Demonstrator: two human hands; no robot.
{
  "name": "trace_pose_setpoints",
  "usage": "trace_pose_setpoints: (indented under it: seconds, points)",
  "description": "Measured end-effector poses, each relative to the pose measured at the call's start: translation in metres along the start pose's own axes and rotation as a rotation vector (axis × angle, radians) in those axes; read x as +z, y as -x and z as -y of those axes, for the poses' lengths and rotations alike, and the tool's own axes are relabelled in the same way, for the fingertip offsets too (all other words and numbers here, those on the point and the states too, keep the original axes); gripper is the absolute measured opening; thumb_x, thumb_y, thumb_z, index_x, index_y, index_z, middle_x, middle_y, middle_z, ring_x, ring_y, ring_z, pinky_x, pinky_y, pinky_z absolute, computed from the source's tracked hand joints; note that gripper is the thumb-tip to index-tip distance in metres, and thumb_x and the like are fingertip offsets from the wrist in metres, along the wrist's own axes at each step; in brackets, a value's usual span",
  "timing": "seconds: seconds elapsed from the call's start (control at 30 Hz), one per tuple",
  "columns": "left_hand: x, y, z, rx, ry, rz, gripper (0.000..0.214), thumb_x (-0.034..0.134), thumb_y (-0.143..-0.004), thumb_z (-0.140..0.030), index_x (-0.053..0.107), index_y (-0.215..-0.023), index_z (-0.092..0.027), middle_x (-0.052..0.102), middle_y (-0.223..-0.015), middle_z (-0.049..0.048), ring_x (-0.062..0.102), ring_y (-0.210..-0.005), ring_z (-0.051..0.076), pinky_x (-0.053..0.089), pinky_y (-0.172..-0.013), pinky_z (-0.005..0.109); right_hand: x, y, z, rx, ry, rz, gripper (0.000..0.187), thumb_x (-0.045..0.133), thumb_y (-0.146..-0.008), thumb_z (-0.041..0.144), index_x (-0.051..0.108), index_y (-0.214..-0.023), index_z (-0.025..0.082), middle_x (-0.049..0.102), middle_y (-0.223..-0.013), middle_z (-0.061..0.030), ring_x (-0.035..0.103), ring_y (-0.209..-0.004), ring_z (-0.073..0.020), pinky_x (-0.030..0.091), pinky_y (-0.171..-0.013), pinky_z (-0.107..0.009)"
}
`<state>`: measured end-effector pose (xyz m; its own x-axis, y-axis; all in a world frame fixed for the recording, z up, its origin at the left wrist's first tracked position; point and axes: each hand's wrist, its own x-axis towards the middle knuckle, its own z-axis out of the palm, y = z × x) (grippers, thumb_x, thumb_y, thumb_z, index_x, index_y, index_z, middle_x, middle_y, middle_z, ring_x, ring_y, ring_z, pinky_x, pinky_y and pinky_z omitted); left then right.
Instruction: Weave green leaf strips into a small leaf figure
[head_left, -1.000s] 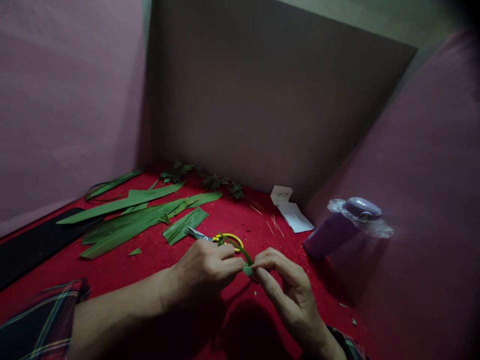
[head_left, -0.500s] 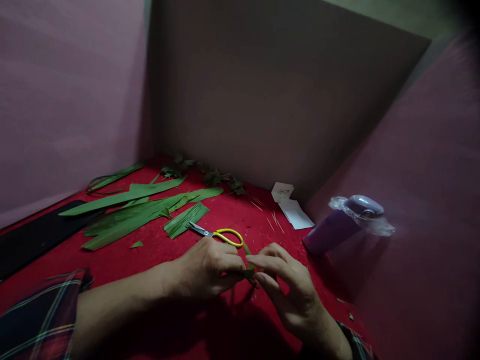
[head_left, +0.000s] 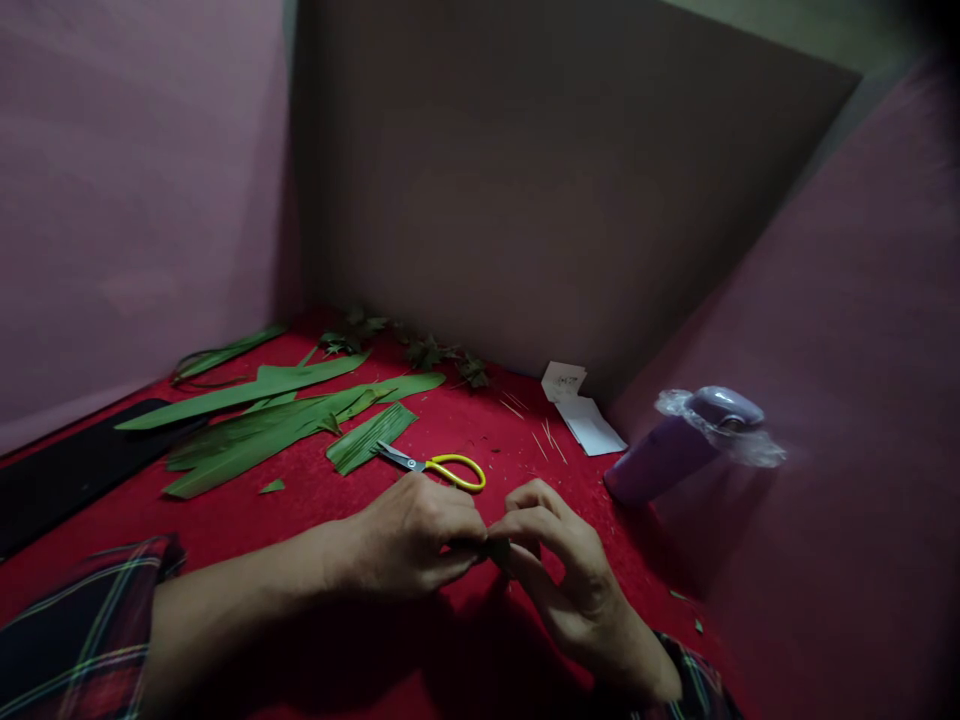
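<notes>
Thumb and fingers of my left hand (head_left: 427,535) are closed on a small piece of green leaf (head_left: 498,549), mostly hidden between the fingertips. My right hand (head_left: 566,570) meets it from the other side, its thumb and fingers pinching the same piece. Just beyond my left hand lie scissors (head_left: 427,466) with yellow handles, their blade tips over a cut ribbed leaf section (head_left: 371,438). Long green leaves (head_left: 300,430) are spread to the left of them.
A purple bottle (head_left: 664,460) with clear plastic round its lid leans at the right. White folded paper (head_left: 589,425) and several thin sticks (head_left: 551,440) lie mid-back. Leafy sprigs (head_left: 427,352) line the back wall. A black flat object (head_left: 82,475) is at the left.
My right hand's fingertips have closed in against my left hand's. The leaf piece, which stuck up between them before, is now mostly covered by the fingers.
</notes>
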<state>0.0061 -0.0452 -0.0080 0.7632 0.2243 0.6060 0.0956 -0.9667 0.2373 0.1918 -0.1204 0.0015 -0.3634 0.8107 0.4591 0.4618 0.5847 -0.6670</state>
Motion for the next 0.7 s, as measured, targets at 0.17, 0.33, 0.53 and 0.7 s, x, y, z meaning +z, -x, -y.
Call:
trace_pose_setpoints:
  seconds: [0.17, 0.33, 0.53, 0.7]
  points:
    - [0.003, 0.003, 0.003, -0.078, 0.061, 0.067, 0.014, 0.050, -0.080, -0.013, 0.063, -0.079, -0.015, 0.059, -0.063, 0.0010, 0.053, -0.056, 0.010, 0.036, -0.052, 0.022, 0.003, 0.000, -0.005, -0.001, -0.034, -0.055, 0.022, 0.048, -0.085, 0.008, 0.056, -0.100, 0.023, 0.053, -0.087, -0.0032, 0.052, -0.078, -0.0154, 0.044, -0.066, -0.028]
    - [0.003, 0.002, 0.004, -0.106, 0.072, -0.007, 0.015, 0.049, -0.078, -0.010, 0.063, -0.075, -0.013, 0.056, -0.059, 0.0009, 0.050, -0.053, 0.010, 0.034, -0.050, 0.021, 0.004, 0.002, -0.004, 0.087, -0.049, -0.108, 0.019, 0.046, -0.088, 0.012, 0.053, -0.102, 0.023, 0.056, -0.089, -0.0030, 0.054, -0.078, -0.0155, 0.045, -0.067, -0.029]
    - [0.000, -0.002, 0.004, -0.123, 0.151, -0.097, 0.015, 0.050, -0.078, -0.010, 0.064, -0.078, -0.012, 0.056, -0.058, 0.0011, 0.050, -0.052, 0.009, 0.035, -0.051, 0.019, -0.005, -0.002, -0.003, 0.091, -0.045, -0.049, 0.015, 0.047, -0.088, 0.015, 0.055, -0.099, 0.021, 0.057, -0.101, -0.0064, 0.054, -0.095, -0.0196, 0.043, -0.082, -0.033]
    - [0.000, -0.001, 0.005, -0.114, 0.146, -0.078, 0.015, 0.050, -0.078, -0.011, 0.064, -0.074, -0.011, 0.055, -0.057, 0.0015, 0.048, -0.051, 0.009, 0.034, -0.049, 0.021, -0.006, -0.005, -0.011, 0.071, -0.003, -0.093, 0.012, 0.047, -0.089, 0.015, 0.057, -0.086, 0.021, 0.059, -0.090, -0.0045, 0.055, -0.085, -0.0177, 0.043, -0.074, -0.032]
